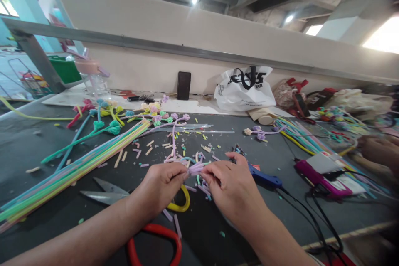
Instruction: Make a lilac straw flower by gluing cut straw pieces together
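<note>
Between my two hands is a small bunch of lilac pipe cleaner pieces (196, 168), held just above the dark table. My left hand (163, 183) pinches its left end with thumb and fingers. The right end is in the closed thumb and forefinger of my right hand (229, 183). Cut pipe cleaner bits (204, 191) lie below and around them. Scissors (107, 193) with spread blades rest partly hidden under my left forearm; a yellow loop (187, 199) and a red loop (179, 243) show beside it. Right of my right hand lies a blue-handled corded tool (264, 178).
Long pastel pipe cleaners (90, 156) lie at left, near finished flower stems (114, 128). A phone (183, 85) and a white bag (246, 91) stand at the back. Another person's hand (378, 149) is at right, beyond a magenta device (322, 178) and black cords.
</note>
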Demonstrator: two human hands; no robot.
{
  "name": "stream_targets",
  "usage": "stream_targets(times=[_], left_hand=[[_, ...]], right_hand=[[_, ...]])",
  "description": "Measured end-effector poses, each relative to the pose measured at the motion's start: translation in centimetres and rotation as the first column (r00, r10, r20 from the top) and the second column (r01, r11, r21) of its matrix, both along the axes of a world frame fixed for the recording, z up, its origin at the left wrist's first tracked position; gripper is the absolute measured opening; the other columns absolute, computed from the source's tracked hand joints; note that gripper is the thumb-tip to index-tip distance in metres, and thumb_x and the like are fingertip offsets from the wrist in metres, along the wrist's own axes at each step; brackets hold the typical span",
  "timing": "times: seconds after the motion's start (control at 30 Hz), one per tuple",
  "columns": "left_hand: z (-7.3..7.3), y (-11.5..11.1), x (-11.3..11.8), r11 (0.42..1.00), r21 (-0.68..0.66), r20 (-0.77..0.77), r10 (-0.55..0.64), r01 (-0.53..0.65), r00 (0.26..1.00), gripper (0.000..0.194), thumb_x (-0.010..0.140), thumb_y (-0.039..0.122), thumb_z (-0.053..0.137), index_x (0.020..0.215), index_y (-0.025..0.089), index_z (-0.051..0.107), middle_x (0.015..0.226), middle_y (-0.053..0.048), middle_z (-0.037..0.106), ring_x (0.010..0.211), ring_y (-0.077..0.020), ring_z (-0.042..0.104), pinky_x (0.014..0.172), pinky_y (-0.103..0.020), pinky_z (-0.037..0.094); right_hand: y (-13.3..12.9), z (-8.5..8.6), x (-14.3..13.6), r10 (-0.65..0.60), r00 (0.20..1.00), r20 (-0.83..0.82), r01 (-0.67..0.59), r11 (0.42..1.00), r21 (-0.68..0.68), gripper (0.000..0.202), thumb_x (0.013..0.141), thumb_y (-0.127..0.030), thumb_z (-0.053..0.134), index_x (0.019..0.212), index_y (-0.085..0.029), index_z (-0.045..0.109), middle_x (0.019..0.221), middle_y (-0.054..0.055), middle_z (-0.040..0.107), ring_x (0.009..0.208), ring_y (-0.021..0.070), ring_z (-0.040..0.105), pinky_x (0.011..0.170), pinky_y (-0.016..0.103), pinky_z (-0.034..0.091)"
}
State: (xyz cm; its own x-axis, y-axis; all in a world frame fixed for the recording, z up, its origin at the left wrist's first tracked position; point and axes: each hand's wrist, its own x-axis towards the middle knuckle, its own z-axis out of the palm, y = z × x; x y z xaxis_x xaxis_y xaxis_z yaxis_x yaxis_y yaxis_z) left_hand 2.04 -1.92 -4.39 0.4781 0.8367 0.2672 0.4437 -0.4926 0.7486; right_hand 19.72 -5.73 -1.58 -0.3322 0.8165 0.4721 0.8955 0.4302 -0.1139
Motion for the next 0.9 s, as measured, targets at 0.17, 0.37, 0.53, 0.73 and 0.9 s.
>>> stream_targets(times=[0.17,0.37,0.53,0.73,0.9], left_hand=[[-0.1,0.1,-0.1,0.999,0.028,-0.013,-0.020,0.021,1.000,0.025,0.082,0.022,0.046,0.064,0.015,0.062,0.057,0.002,0.053,0.055,-0.0087,0.047,0.052,-0.017,0.033],[-0.1,0.1,-0.3,0.997,0.055,-0.062,-0.046,0.049,0.997,0.029,0.083,0.021,0.044,0.062,0.013,0.061,0.057,0.002,0.053,0.055,-0.0084,0.046,0.053,-0.018,0.032],[-0.2,0.1,-0.3,0.997,0.041,-0.081,-0.054,0.058,0.995,0.029,0.083,0.022,0.043,0.061,0.013,0.061,0.057,0.002,0.052,0.056,-0.0084,0.045,0.053,-0.018,0.032],[-0.2,0.3,-0.2,0.998,-0.046,-0.049,-0.046,0.044,0.998,0.028,0.081,0.022,0.044,0.057,0.014,0.056,0.055,0.003,0.045,0.054,-0.0082,0.041,0.051,-0.018,0.030],[-0.1,0.5,-0.1,0.977,-0.213,0.044,0.019,-0.009,0.999,0.031,0.080,0.026,0.045,0.051,0.016,0.047,0.049,0.004,0.038,0.048,-0.0077,0.036,0.045,-0.018,0.026]], right_hand=[[0.2,-0.5,-0.1,-0.002,1.000,0.000,0.002,1.000,0.018,0.015,0.080,-0.012,0.049,0.069,-0.019,0.056,0.062,0.000,0.064,0.061,0.0139,0.058,0.090,0.040,0.024],[0.3,-0.5,-0.1,-0.037,0.999,-0.030,0.036,0.999,-0.022,0.015,0.079,-0.012,0.049,0.067,-0.019,0.055,0.060,-0.003,0.061,0.058,0.0126,0.055,0.089,0.039,0.025],[0.5,-0.7,-0.1,-0.067,0.997,-0.048,0.062,0.993,-0.100,0.013,0.077,-0.011,0.052,0.068,-0.020,0.054,0.058,-0.005,0.058,0.055,0.0107,0.052,0.091,0.039,0.024],[0.8,-0.4,0.3,-0.084,0.985,-0.152,0.056,0.982,-0.182,0.006,0.075,-0.015,0.056,0.073,-0.021,0.054,0.063,-0.004,0.061,0.062,0.0126,0.055,0.087,0.037,0.029],[0.7,1.1,1.0,-0.143,0.961,-0.238,0.077,0.960,-0.268,0.007,0.072,-0.016,0.058,0.076,-0.020,0.055,0.065,-0.002,0.064,0.062,0.0134,0.057,0.073,0.031,0.036]])
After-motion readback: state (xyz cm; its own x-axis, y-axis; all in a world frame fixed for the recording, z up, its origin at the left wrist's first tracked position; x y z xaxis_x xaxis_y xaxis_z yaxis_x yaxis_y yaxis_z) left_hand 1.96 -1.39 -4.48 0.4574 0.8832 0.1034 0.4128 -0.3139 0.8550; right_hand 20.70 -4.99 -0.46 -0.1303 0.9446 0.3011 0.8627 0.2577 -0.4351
